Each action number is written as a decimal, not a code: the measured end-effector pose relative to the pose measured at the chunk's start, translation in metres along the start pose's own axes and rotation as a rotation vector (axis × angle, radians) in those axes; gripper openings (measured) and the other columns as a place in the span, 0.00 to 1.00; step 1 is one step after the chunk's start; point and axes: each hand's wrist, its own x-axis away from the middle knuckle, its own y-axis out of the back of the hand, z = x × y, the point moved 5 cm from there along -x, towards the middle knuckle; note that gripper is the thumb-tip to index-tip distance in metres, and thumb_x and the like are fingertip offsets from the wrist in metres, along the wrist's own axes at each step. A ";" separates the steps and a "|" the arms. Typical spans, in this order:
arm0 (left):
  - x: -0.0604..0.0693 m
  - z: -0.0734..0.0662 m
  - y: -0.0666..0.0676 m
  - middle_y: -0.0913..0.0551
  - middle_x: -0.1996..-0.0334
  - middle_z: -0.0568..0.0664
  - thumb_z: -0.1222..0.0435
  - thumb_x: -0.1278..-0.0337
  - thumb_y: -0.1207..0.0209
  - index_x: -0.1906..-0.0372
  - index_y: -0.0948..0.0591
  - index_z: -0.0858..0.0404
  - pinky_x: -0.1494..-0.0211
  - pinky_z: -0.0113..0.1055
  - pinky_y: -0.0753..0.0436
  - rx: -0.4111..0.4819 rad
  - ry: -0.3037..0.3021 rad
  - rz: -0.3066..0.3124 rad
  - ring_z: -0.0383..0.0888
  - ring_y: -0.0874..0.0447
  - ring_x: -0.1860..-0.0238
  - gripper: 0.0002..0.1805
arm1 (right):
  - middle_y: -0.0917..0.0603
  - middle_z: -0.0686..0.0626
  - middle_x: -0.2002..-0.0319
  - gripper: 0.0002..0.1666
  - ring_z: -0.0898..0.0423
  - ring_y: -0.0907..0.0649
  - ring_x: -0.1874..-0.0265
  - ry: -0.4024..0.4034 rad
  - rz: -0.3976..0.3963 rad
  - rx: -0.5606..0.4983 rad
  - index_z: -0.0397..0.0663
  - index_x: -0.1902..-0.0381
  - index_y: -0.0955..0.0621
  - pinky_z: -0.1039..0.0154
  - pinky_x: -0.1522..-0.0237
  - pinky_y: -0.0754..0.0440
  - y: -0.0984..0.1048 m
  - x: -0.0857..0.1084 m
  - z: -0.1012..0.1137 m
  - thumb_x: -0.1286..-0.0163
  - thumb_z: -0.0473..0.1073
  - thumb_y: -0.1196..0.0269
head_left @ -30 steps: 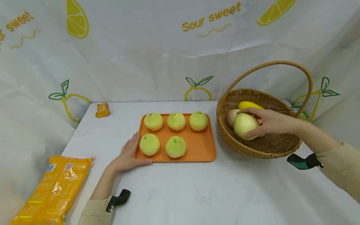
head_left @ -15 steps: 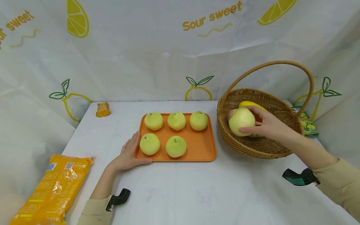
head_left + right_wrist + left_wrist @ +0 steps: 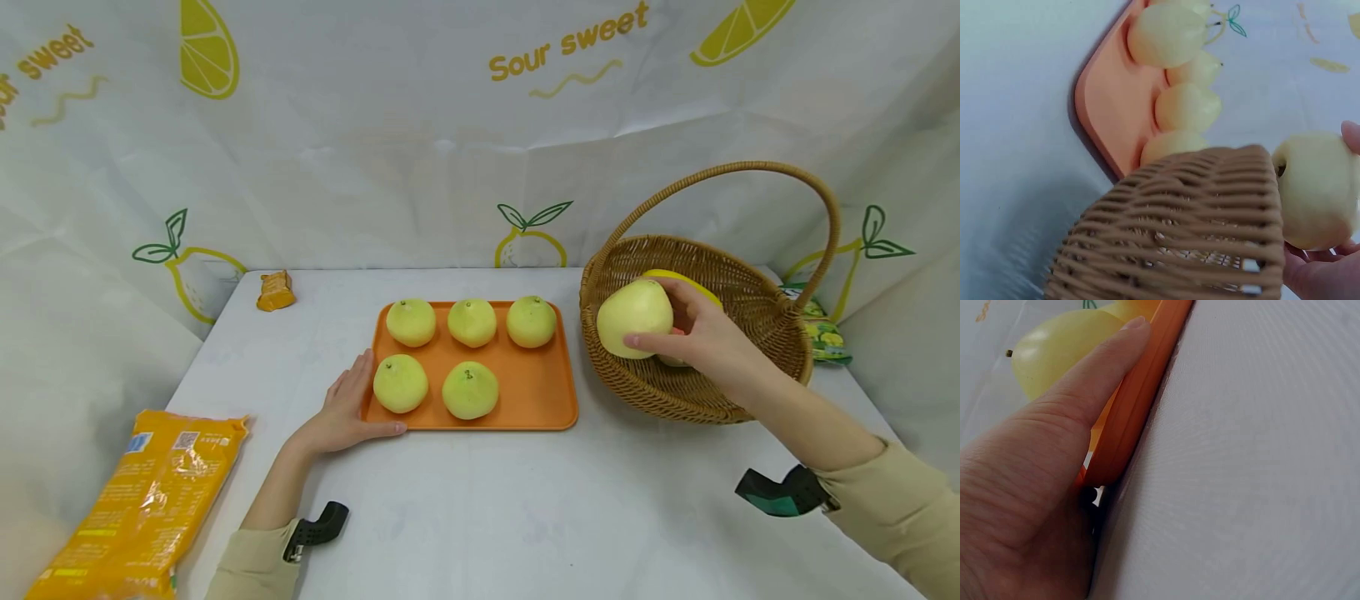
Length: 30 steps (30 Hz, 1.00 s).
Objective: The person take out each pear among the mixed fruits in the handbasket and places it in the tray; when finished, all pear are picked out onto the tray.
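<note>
My right hand (image 3: 701,333) grips a pale yellow-green pear (image 3: 633,319), thumb in front and fingers behind. It holds the pear over the left side of a wicker basket (image 3: 637,392). Behind it a yellow banana-like fruit (image 3: 701,287) shows inside; other fruit is mostly hidden. The right wrist view has the same held pear (image 3: 1316,190) beside the basket rim. Several similar pears (image 3: 470,390) stand in two rows on an orange tray (image 3: 536,392), with bare tray at front right. My left hand (image 3: 341,423) rests against the tray's front-left corner, its thumb (image 3: 1104,369) straight along the rim.
The tall arched basket handle (image 3: 750,167) rises over the opening. A big orange packet (image 3: 142,508) lies front left, a small orange-wrapped piece (image 3: 276,292) back left. A green packet (image 3: 827,340) sits right of the basket. A printed cloth (image 3: 337,192) hangs behind.
My right hand has moved left with the pear, from inside the basket toward its left rim, baring more of the yellow fruit. The left hand and tray have stayed put.
</note>
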 end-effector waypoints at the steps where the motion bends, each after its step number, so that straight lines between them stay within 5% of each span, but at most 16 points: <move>1: 0.000 0.000 0.000 0.66 0.22 0.56 0.41 0.53 0.31 0.23 0.64 0.64 0.27 0.54 0.67 0.000 0.000 0.000 0.53 0.71 0.23 0.68 | 0.32 0.48 0.39 0.42 0.55 0.26 0.47 0.005 -0.008 -0.005 0.56 0.30 0.39 0.66 0.57 0.19 -0.002 0.001 0.001 0.35 0.45 0.31; 19: 0.000 0.001 -0.001 0.66 0.22 0.56 0.41 0.53 0.31 0.23 0.64 0.64 0.27 0.54 0.67 0.008 -0.001 0.000 0.52 0.71 0.23 0.68 | 0.34 0.51 0.36 0.45 0.51 0.26 0.45 0.213 0.003 -0.050 0.47 0.33 0.38 0.69 0.52 0.19 -0.048 0.000 0.021 0.43 0.38 0.26; 30: -0.001 0.002 -0.001 0.66 0.22 0.56 0.41 0.53 0.31 0.22 0.65 0.63 0.27 0.54 0.68 0.004 0.012 0.002 0.53 0.71 0.23 0.68 | 0.33 0.52 0.36 0.48 0.52 0.26 0.42 0.228 0.046 -0.009 0.50 0.32 0.39 0.70 0.48 0.22 -0.067 -0.001 0.019 0.45 0.41 0.24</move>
